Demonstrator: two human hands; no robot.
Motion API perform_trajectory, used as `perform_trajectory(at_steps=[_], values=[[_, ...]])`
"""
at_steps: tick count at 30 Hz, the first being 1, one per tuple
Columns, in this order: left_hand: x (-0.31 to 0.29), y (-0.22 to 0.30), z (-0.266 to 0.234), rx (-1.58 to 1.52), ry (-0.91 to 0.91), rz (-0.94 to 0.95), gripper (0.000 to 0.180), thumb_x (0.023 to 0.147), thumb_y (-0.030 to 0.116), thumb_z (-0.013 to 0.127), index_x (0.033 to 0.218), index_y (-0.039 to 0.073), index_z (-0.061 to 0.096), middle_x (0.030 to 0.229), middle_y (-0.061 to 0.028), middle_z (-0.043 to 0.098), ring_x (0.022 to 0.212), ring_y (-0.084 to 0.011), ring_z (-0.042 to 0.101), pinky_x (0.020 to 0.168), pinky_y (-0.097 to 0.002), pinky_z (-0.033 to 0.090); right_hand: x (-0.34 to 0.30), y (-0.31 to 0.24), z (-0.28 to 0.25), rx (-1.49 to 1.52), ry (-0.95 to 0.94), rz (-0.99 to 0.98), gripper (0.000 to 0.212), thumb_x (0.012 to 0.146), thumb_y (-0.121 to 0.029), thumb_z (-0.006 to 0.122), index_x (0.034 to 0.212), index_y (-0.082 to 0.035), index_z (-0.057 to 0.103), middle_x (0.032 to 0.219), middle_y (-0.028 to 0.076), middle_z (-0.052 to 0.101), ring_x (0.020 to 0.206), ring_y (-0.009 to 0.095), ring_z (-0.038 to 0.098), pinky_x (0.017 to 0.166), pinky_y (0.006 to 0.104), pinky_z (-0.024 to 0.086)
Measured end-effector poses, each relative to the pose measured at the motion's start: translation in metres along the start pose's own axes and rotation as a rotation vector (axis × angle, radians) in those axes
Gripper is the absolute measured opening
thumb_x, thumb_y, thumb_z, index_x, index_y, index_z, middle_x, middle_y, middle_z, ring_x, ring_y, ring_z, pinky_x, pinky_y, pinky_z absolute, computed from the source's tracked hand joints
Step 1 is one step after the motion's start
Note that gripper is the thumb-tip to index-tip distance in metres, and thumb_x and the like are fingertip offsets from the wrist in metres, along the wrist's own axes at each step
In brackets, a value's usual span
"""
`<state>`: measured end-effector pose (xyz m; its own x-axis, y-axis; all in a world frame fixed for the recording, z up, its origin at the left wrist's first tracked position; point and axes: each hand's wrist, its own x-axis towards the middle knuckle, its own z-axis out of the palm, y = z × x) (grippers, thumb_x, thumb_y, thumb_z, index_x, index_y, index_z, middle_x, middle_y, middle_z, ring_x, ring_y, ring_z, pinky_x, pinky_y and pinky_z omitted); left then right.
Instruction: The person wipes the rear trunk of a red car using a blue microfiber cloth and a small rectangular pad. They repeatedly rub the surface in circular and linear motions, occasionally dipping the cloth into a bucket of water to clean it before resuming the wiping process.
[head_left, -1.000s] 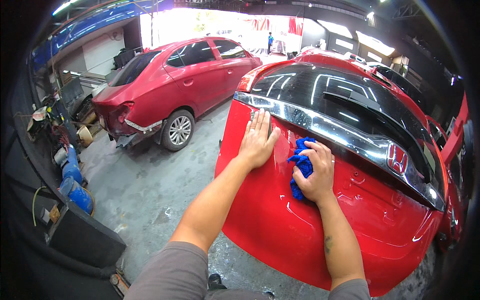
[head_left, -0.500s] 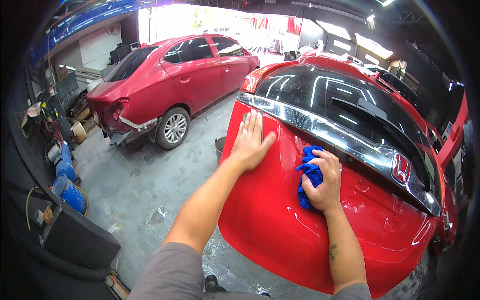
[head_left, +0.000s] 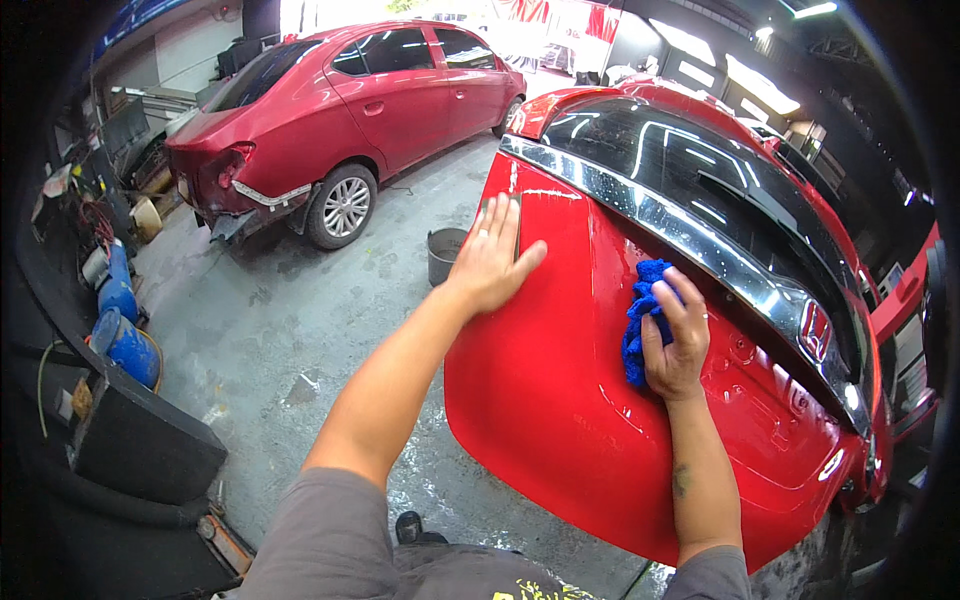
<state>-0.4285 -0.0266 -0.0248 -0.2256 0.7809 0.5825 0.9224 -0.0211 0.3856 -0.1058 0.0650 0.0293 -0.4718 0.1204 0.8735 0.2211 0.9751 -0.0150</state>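
My left hand (head_left: 490, 255) lies flat on the left edge of a red car tailgate (head_left: 560, 400), fingers stretched out and thumb spread. A thin dark grey edge, like a sheet or pad, shows beside and under its fingers; its kind is hard to make out. To the right, my right hand (head_left: 680, 335) has its fingers bent round a crumpled blue cloth (head_left: 643, 320) resting on the same panel. The red paint looks wet and shiny there. Above both hands runs a chrome strip (head_left: 650, 205) below the dark rear window (head_left: 680, 160).
Another red car (head_left: 400, 110), its rear bumper area stripped, stands at the far left. On the floor beside the tailgate sits a dark bucket (head_left: 441, 262). Blue containers (head_left: 125, 348) and a black curved part (head_left: 150, 430) line the left side. My shoe (head_left: 408, 527) shows below.
My left hand has slid down the tailgate's edge, away from the chrome strip. My right hand stays at the blue cloth, its fingers slightly more raised. The view has shifted, showing more of the bucket.
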Motion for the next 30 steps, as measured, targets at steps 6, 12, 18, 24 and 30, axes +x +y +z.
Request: perform_trajectory(at_steps=[6,12,18,24,30], values=[[-0.186,0.045,0.004,-0.051,-0.1,0.126,0.107,0.106,0.058,0.067,0.174,-0.012,0.022,0.183,-0.0368,0.018,0.172,-0.0527,0.014,0.141,-0.0584,0.015,0.008,-0.052,-0.031,-0.244,-0.428,-0.071,0.081,0.082,-0.067,0.089,0.145,-0.019,0.075,0.167,0.028,0.051,0.155,0.054,0.047,0.121,0.0671,0.04],[-0.231,0.041,0.024,-0.029,-0.018,0.087,0.106,0.105,0.062,0.068,0.175,-0.006,0.026,0.181,-0.0399,0.018,0.17,-0.0557,0.018,0.138,-0.0621,0.021,-0.005,-0.061,0.01,-0.17,-0.349,-0.082,0.048,0.074,-0.038,0.099,0.113,-0.017,0.08,0.146,0.02,0.066,0.133,0.047,0.063,0.108,0.0604,0.053],[-0.218,0.033,0.026,-0.049,0.006,0.094,0.103,0.105,0.064,0.065,0.176,-0.002,0.031,0.18,-0.0396,0.021,0.169,-0.0568,0.021,0.136,-0.0655,0.023,0.112,-0.04,0.084,-0.409,-0.274,-0.173,0.033,0.076,-0.022,0.089,0.105,-0.018,0.075,0.115,0.01,0.072,0.112,0.034,0.071,0.092,0.0503,0.058],[-0.097,-0.008,-0.003,0.021,0.032,0.115,0.09,0.108,0.056,0.062,0.171,-0.004,0.038,0.178,-0.0369,0.03,0.17,-0.0494,0.025,0.138,-0.0618,0.019,0.065,-0.038,0.076,-0.201,-0.101,-0.075,0.033,0.078,-0.019,0.09,0.106,-0.017,0.073,0.115,0.012,0.069,0.109,0.037,0.069,0.09,0.0501,0.058],[-0.09,-0.006,-0.007,0.027,0.041,0.147,0.095,0.108,0.06,0.061,0.171,-0.006,0.036,0.177,-0.0394,0.029,0.168,-0.053,0.028,0.137,-0.0612,0.023,0.013,-0.045,0.026,-0.205,-0.165,-0.069,0.034,0.075,-0.018,0.091,0.103,-0.015,0.074,0.123,0.015,0.071,0.11,0.04,0.07,0.09,0.0514,0.058]])
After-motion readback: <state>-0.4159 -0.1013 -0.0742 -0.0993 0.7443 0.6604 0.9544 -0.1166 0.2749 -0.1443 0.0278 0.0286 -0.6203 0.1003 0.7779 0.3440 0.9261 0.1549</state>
